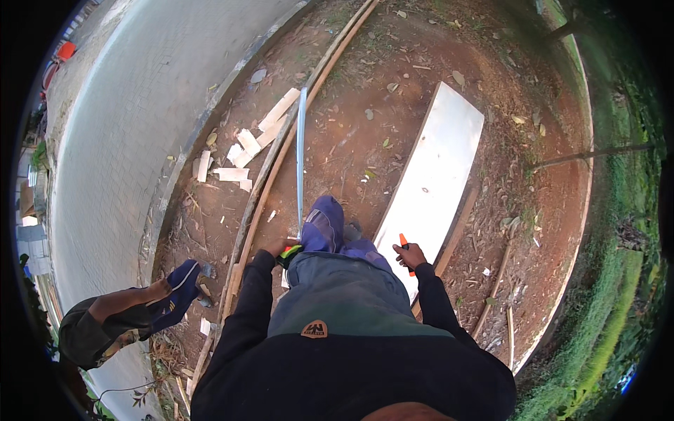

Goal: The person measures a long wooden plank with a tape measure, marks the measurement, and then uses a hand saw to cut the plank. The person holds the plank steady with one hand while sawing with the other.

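My left hand (279,248) grips a green-and-black tape measure (289,254) beside my left leg. Its pale blade (301,158) stretches out over the dirt, its far end by a long timber strip (284,140). In my right hand (408,255) is an orange tool with a dark tip (404,242), perhaps a marker, held over a wide pale board (439,151). The board lies lengthwise on the ground to the right of my legs.
Another person (119,316) is at my left. Wood offcuts (246,144) are scattered beside the timbers. A concrete curb (189,140) borders a paved path (119,140) on the left. Loose sticks (491,288) and green plants (611,316) are on the right.
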{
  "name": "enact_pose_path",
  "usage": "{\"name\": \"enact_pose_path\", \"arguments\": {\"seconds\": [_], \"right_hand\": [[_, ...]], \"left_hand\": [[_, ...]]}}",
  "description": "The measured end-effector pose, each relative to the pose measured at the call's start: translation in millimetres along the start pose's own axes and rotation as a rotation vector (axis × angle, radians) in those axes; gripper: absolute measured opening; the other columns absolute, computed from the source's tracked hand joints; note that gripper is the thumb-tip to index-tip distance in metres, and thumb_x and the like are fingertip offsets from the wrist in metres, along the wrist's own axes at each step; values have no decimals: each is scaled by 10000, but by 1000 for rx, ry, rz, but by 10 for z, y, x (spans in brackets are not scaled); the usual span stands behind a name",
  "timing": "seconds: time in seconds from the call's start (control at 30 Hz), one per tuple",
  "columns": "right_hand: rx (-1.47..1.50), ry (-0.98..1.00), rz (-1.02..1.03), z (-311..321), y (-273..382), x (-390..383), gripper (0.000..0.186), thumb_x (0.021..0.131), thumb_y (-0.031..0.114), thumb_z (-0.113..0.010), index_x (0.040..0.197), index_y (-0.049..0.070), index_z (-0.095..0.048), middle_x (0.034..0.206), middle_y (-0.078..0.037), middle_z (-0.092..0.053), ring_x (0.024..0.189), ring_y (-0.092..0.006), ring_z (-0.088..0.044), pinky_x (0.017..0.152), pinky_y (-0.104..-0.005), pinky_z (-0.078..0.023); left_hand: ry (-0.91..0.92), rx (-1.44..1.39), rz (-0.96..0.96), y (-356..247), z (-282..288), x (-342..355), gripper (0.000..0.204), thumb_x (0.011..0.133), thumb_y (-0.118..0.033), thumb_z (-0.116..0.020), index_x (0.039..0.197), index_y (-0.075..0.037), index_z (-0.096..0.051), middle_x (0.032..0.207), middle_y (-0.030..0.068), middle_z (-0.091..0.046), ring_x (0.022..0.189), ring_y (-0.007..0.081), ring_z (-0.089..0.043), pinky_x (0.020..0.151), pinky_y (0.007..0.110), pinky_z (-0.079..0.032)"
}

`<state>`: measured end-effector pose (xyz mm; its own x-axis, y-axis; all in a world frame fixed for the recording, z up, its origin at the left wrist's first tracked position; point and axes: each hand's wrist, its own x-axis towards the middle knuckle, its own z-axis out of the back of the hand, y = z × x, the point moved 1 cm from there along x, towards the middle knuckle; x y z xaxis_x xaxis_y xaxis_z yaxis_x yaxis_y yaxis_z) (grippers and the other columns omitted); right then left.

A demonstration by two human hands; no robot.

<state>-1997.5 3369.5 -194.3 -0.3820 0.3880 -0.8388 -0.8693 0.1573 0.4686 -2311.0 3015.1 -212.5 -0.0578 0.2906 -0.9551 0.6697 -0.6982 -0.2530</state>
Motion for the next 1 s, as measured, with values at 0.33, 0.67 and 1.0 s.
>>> {"name": "enact_pose_path", "arguments": {"seconds": [0.33,0.67,1.0], "right_hand": [[-625,-24,65,1012,1347,1979,554,848,507,-678,1037,-12,-723,1047,-263,-718,971,-422,-701,856,-472,-533],[-583,-243,217,2800,3534,2487,395,907,332,-723,1037,-33,-645,882,-201,-688,855,-366,-680,767,-453,-514],[-528,-253,392,4845,5348,4676,355,1032,149,-582,1308,-73,-554,1085,-113,-637,967,-152,-600,849,-329,-482]], "left_hand": [[55,867,-562,-2535,166,1353,360,968,-296,-584,1239,-109,-731,1226,107,-733,1054,230,-706,986,305,-500],[199,368,-499,-4414,-426,1348,286,935,-244,-650,1011,5,-770,972,138,-761,924,219,-713,849,304,-518],[-365,-1352,-137,-4971,-1519,1982,299,994,-260,-624,970,30,-693,855,79,-703,752,138,-665,713,278,-532]]}}
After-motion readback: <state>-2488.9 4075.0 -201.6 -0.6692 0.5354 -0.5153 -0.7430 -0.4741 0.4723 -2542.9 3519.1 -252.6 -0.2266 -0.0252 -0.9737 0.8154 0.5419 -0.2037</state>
